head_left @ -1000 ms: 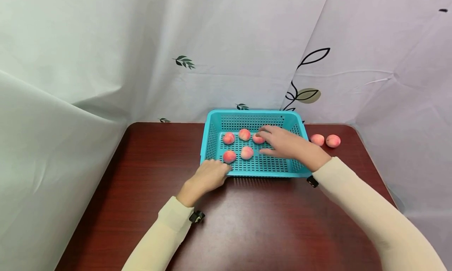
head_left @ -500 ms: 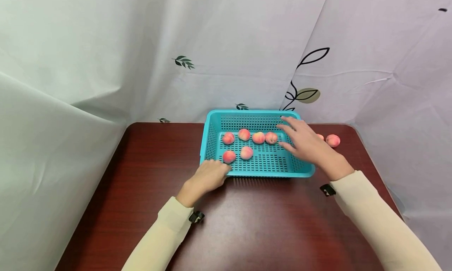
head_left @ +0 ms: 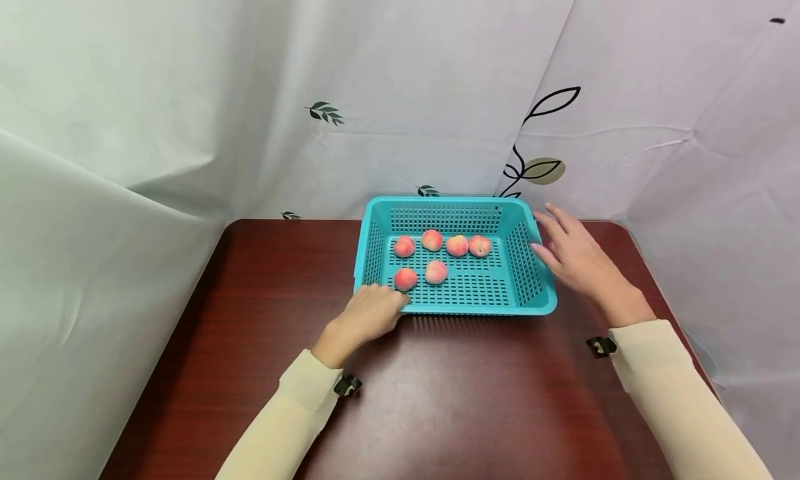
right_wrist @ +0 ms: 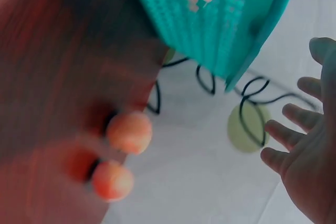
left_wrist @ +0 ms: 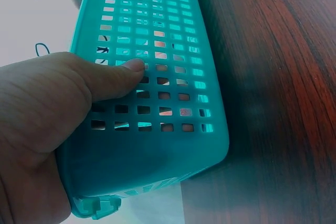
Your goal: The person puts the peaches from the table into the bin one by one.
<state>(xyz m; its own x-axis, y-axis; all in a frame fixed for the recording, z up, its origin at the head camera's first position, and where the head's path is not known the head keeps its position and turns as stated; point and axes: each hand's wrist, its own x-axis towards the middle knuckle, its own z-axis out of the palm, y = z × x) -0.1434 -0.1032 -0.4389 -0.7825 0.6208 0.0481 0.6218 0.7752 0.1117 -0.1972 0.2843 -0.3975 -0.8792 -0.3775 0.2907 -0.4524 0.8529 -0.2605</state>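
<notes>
A blue-green plastic basket (head_left: 475,309) with perforated walls stands near the back of the table. My left hand (head_left: 369,312) grips its near left rim. In the left wrist view the thumb (left_wrist: 113,81) presses on the outer wall. Inside lie several peaches (head_left: 436,271), mostly toward the left and middle. My right hand (head_left: 578,258) hovers just beyond the basket's right rim, fingers spread and nothing in them. Two more peaches, one nearer (right_wrist: 129,132) and one farther along (right_wrist: 112,181), lie on the table in the right wrist view; from the head that hand almost completely covers them.
The dark red wooden table (head_left: 462,396) has rounded back corners. White curtain cloth (head_left: 400,84) with leaf prints hangs close behind the basket and along both sides.
My right hand has withdrawn from above the peaches in the basket and moved right past the rim, uncovering a peach at the row's right end. My left hand stays on the rim.
</notes>
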